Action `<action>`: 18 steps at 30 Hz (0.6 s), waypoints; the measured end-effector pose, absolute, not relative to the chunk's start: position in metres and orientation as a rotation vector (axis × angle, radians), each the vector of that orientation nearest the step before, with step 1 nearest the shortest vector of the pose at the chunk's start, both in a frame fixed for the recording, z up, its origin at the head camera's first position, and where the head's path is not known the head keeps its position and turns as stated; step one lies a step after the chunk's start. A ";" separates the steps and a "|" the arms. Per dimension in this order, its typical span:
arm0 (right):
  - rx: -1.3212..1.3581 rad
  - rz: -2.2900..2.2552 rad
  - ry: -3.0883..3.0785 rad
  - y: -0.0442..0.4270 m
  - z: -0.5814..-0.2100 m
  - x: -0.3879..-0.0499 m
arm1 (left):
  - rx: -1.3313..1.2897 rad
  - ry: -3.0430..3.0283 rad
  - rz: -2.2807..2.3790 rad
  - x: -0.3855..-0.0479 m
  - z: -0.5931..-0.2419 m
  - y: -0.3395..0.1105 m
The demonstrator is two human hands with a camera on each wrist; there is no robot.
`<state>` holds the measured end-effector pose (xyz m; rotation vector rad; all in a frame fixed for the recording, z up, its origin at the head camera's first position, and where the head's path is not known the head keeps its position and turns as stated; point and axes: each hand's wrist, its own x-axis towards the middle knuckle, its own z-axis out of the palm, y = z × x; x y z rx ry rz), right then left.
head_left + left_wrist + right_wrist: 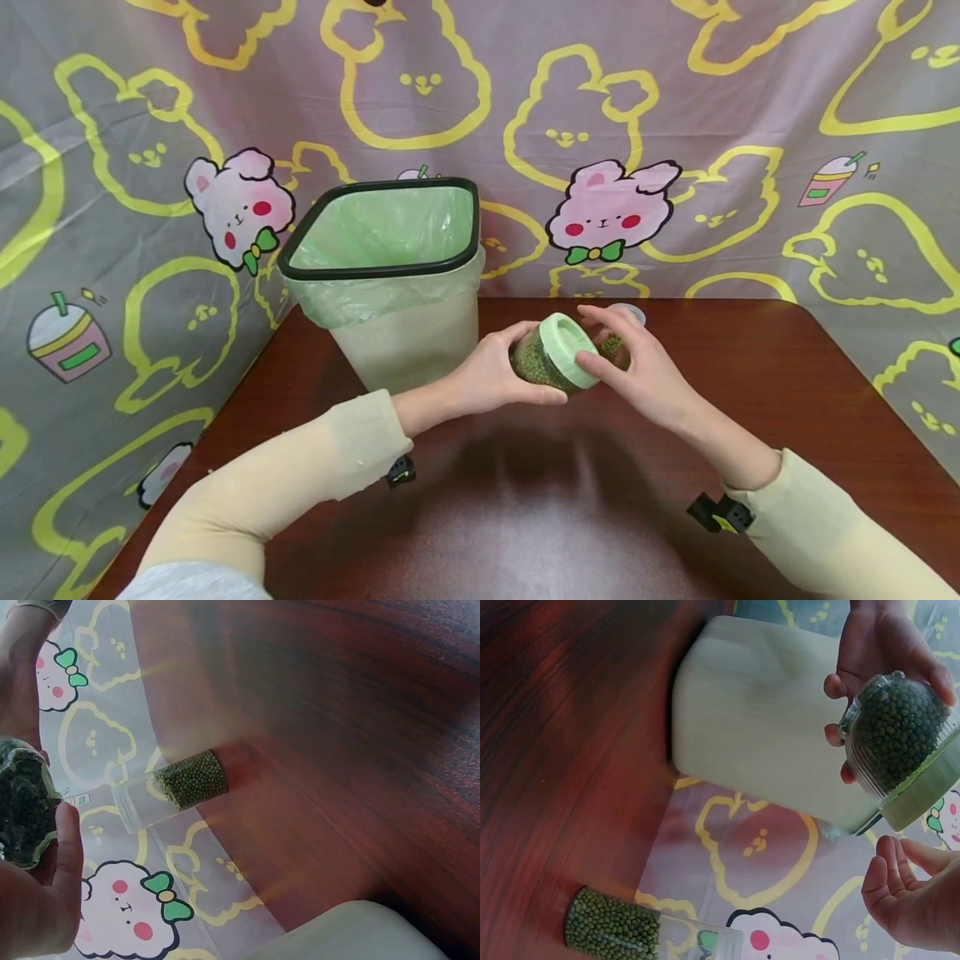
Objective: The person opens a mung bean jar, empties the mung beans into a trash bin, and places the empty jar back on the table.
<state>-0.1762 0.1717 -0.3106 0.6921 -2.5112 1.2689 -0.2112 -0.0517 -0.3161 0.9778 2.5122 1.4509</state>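
My left hand grips a clear jar of small green beans, tilted and held above the table. A pale green lid covers its mouth, facing my right hand. In the right wrist view, the right fingertips sit just off the lid's edge, bent loosely with nothing between them. Behind that hand, a clear cylindrical container stands on the table, partly filled with green beans. The head view shows little of it past the right fingers.
To the left stands a cream trash bin with a black rim and a green plastic liner. The dark red-brown table ends at a patterned cloth backdrop.
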 end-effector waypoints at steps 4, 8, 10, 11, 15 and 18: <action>0.706 1.274 -2.499 0.171 -0.310 -0.176 | 0.974 2.516 1.454 -0.211 -0.315 -0.052; 0.724 1.275 -2.489 0.171 -0.310 -0.176 | 0.974 2.521 1.450 -0.211 -0.313 -0.052; 0.730 1.275 -2.488 0.171 -0.310 -0.176 | 0.973 2.522 1.442 -0.211 -0.312 -0.052; 0.732 1.275 -2.490 0.171 -0.310 -0.175 | 0.972 2.523 1.437 -0.211 -0.311 -0.052; 0.737 1.288 -2.502 0.171 -0.309 -0.175 | 0.978 2.535 1.402 -0.212 -0.308 -0.052; 0.744 1.300 -2.501 0.170 -0.309 -0.174 | 0.987 2.552 1.374 -0.212 -0.306 -0.052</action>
